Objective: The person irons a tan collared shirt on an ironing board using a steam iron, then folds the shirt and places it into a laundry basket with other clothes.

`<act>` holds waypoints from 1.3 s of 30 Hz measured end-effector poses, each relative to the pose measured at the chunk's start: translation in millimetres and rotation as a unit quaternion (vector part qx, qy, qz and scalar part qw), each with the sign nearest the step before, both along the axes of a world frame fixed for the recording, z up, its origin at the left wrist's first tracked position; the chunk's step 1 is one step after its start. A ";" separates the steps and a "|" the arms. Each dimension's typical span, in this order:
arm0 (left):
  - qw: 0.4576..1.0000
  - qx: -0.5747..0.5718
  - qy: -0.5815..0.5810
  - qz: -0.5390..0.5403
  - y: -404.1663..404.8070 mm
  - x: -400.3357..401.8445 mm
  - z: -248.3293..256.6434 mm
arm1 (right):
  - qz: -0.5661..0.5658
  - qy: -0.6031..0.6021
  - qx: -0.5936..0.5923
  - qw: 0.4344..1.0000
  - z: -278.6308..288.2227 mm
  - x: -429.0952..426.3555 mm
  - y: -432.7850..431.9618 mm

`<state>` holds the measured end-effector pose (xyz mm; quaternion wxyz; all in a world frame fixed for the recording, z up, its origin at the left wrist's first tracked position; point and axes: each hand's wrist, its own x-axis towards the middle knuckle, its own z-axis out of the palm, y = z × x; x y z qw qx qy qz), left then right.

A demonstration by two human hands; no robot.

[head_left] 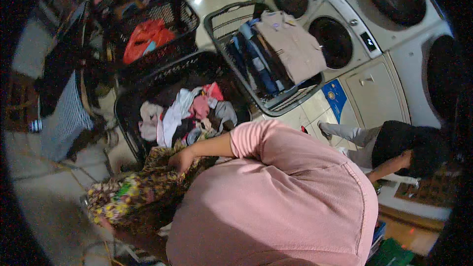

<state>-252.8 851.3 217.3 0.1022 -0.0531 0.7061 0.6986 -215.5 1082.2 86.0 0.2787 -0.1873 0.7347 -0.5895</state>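
Note:
A floral garment or cloth (136, 192) in brown, yellow and green spreads at the lower left, blurred. My right hand (181, 160) grips its upper side with curled fingers, the arm reaching leftward from a pink sleeve. At the cloth's lower left edge, a skin-toned patch looks like part of my left hand (106, 224); the cloth hides most of it and its grip. Just beyond my right hand stands a black plastic laundry basket (127, 118). Inside it lies a loose heap of clothes (181, 112), white, pink, grey and dark.
A grey basket (218, 37) holds a folded beige shirt (290, 44) and dark folded clothes. Another black basket (188, 11) contains a red plastic bag (149, 38). Front-loading machines (330, 42) line the right. A person in a dark top (397, 147) bends at the right.

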 end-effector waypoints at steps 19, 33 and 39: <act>0.894 0.089 -0.150 -0.413 188.6 41.4 -53.7 | -0.471 -0.185 -0.249 0.826 95.3 103.9 92.2; 0.952 0.092 -0.124 -0.263 225.6 -29.1 -82.7 | -0.752 -0.114 -0.186 0.622 25.7 268.5 164.5; 0.958 0.041 -0.104 -0.263 247.2 -86.3 -101.3 | -0.824 -0.125 -0.160 0.530 7.1 315.6 127.8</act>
